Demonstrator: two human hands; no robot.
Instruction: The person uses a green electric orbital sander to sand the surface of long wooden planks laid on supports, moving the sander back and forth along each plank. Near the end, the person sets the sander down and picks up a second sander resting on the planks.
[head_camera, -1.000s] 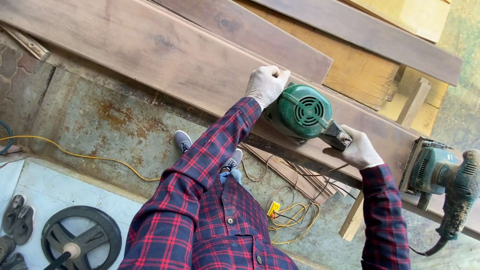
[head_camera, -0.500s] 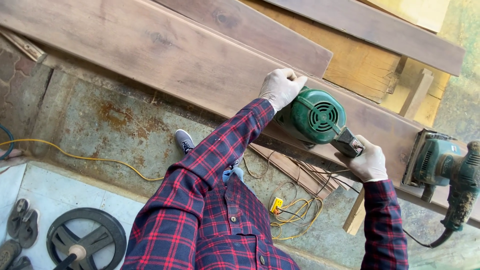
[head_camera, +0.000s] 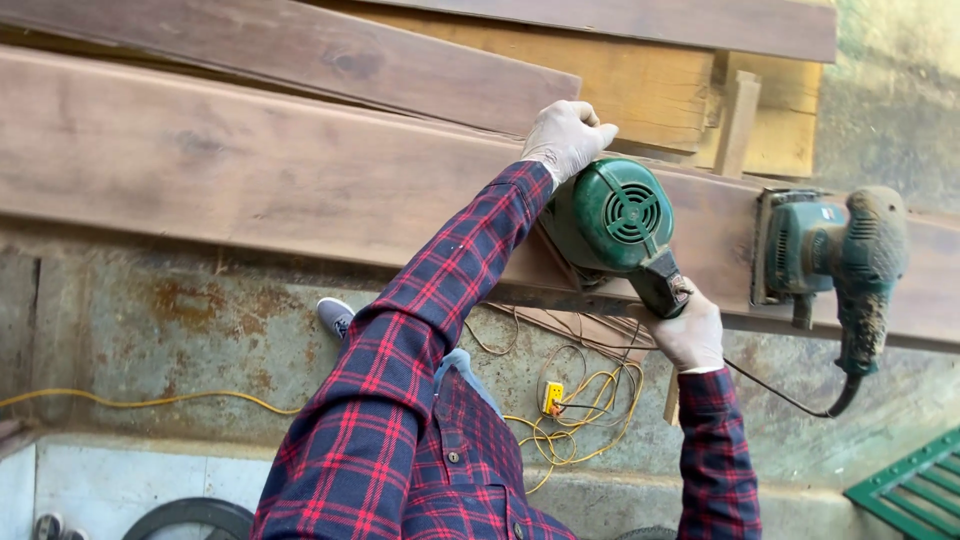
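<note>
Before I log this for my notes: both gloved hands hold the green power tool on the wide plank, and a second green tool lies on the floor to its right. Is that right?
Not quite. In the head view the second green tool rests on the wide plank, not the floor. The rest holds: the left hand and right hand, both gloved, hold the green power tool on that plank.

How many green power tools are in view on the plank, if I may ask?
2: one green power tool held by the left hand and right hand; a second tool lying farther right.

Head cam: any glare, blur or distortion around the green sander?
Head view: soft even daylight, no glare; green sander sharp with the left hand on top and the right hand on its handle; slight tilt, plank runs diagonal; second power tool dusty but clear.
</note>
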